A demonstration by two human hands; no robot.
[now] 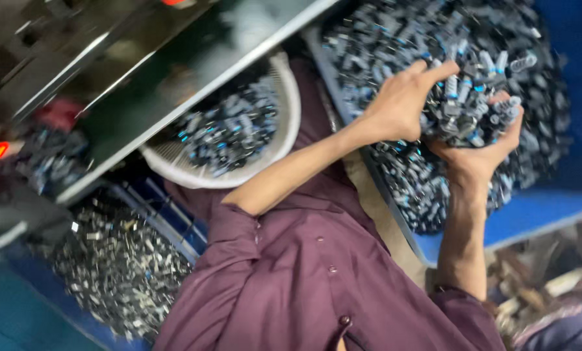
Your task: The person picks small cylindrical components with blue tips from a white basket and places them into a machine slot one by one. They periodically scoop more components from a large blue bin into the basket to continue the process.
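- Head view: both hands are cupped together around a heaped clump of small parts, short grey and black cylinders with blue bands. The clump is held just above a large pile of the same parts lying in a blue bin.
- The left hand lies over the near side of the clump, fingers curled and pressed into it. The right hand is under it, palm up, fingers curved around the far edge. Neither hand pinches a single piece; they close on the mass as a scoop.
- The pieces look hard, light and loose, so they probably slide against each other and spill through any gap between the fingers. A hold from below with the palms close together seems the surest.
- A white round basket partly filled with similar parts sits near the left forearm, half under a dark metal panel.
- A separate heap of silvery metal bits lies at the lower left, well apart from the hands.
- The person wears a maroon shirt; the picture is motion-blurred.
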